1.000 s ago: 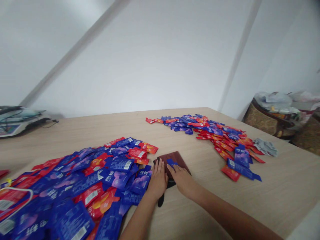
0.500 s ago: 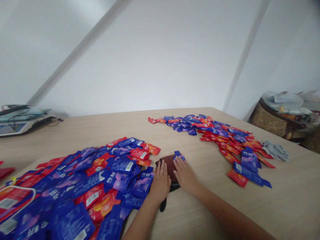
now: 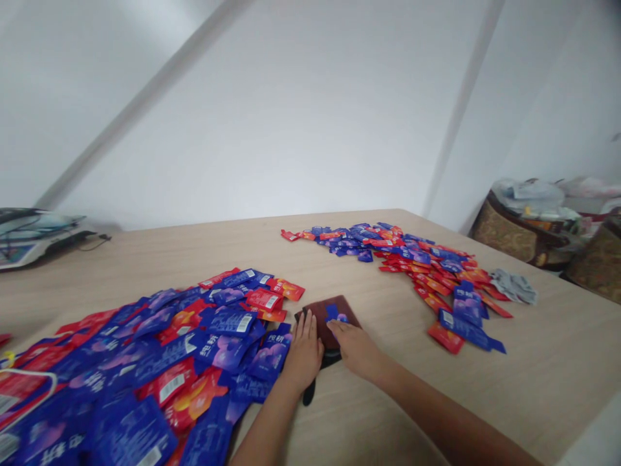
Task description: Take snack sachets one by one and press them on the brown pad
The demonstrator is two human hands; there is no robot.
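Note:
A brown board (image 3: 348, 303) with a dark lower edge lies on the table before me. My left hand (image 3: 305, 353) rests flat on its left side, fingers stretched, near a black handle-like piece (image 3: 309, 392). Over the board, my right hand (image 3: 358, 346) has its fingers drawn together on a small blue pouch (image 3: 332, 310). The fingers cover the pouch's lower part. Left of my left hand spreads a big heap of blue and red pouches (image 3: 223, 349); the closest blue pouch (image 3: 270, 355) lies right beside that hand.
Another spread of red and blue pouches (image 3: 412, 252) reaches across the table's (image 3: 233, 243) far right. Beside it lies a grey crumpled cloth or glove (image 3: 514, 287). A scale-like device (image 3: 29, 249) sits far left. Patterned chairs (image 3: 504, 226) with plastic bags stand beyond the right edge.
My right hand has gone from lying flat with extended fingers to fingers drawn in on the blue pouch, which now sits farther onto the board. My left hand stays on the board. The view shifted slightly.

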